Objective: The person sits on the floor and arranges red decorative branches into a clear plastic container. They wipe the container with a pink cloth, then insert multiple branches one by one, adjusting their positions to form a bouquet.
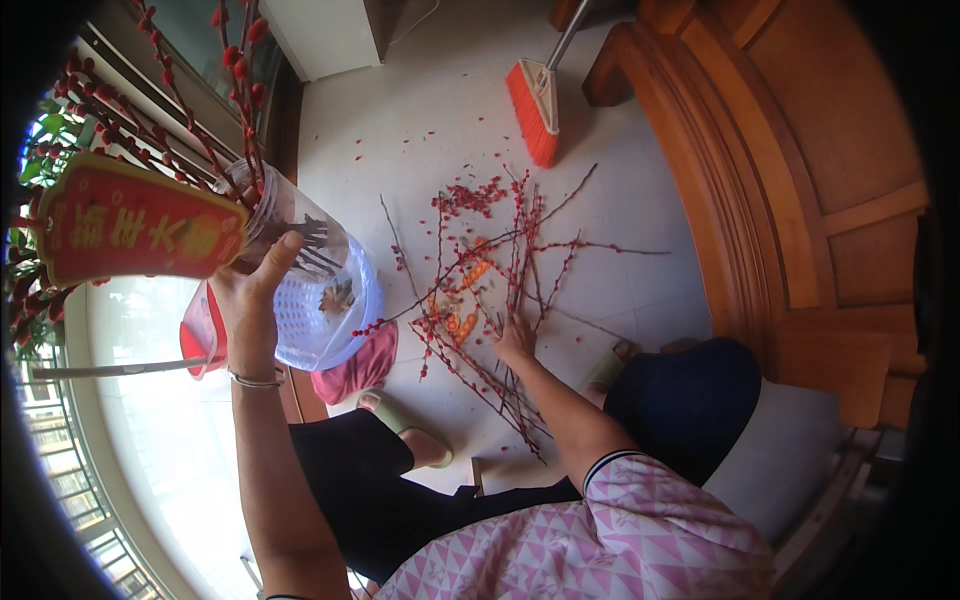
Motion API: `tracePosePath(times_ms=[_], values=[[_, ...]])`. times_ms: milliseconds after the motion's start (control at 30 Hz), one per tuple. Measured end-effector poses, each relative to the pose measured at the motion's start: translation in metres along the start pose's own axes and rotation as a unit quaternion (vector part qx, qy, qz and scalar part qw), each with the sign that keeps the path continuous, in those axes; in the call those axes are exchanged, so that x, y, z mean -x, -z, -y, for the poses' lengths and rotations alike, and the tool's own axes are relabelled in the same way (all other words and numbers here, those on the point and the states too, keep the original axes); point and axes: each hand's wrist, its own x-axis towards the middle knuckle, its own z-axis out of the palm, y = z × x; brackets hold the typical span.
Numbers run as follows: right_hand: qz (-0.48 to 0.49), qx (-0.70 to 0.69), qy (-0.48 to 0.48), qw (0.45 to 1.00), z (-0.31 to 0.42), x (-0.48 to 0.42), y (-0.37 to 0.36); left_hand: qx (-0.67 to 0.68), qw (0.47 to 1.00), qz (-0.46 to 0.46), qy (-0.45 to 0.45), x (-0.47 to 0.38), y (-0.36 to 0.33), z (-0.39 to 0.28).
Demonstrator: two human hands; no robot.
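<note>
My left hand (251,296) grips a clear plastic jar (319,217), tilted and raised at the left. Dark stem ends show through its wall, and branches with red fuzzy buds (240,71) stick out of its mouth. A red card with a gold border (142,225), bearing writing, hangs in front of the jar and covers part of it. Low over the floor, my right hand (517,341) is closed around several thin red-budded branches (525,232). More such branches (465,360) lie crossed on the floor around it, among orange-and-gold paper ornaments (474,271).
Below the jar stands a blue plastic basket (367,292) with a bag liner and dry scraps. A pink cloth (360,367) and a red dustpan (202,330) are beside it. Loose red buds (472,196) litter the tiles. An orange broom (536,112) stands near wooden furniture (735,150).
</note>
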Motion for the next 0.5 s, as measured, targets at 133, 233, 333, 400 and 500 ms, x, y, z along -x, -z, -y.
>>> tracePosePath(times_ms=[133,233,333,400,500], values=[[-0.067,-0.06,0.059,0.994,-0.01,0.009,0.004,-0.02,1.0,0.001,-0.011,-0.002,-0.009,-0.009],[-0.188,-0.132,0.182,0.956,-0.003,0.028,-0.004,-0.005,0.999,0.01,-0.031,0.005,-0.006,-0.011],[0.034,-0.169,0.141,0.975,0.009,0.044,-0.018,-0.043,0.998,-0.002,-0.037,0.007,-0.001,-0.009],[0.106,-0.134,0.155,0.973,0.012,0.047,-0.023,-0.091,0.996,-0.012,-0.014,0.008,0.002,-0.008],[-0.056,-0.143,0.196,0.969,0.01,0.021,-0.014,-0.005,1.0,0.001,-0.005,0.007,0.001,-0.006]])
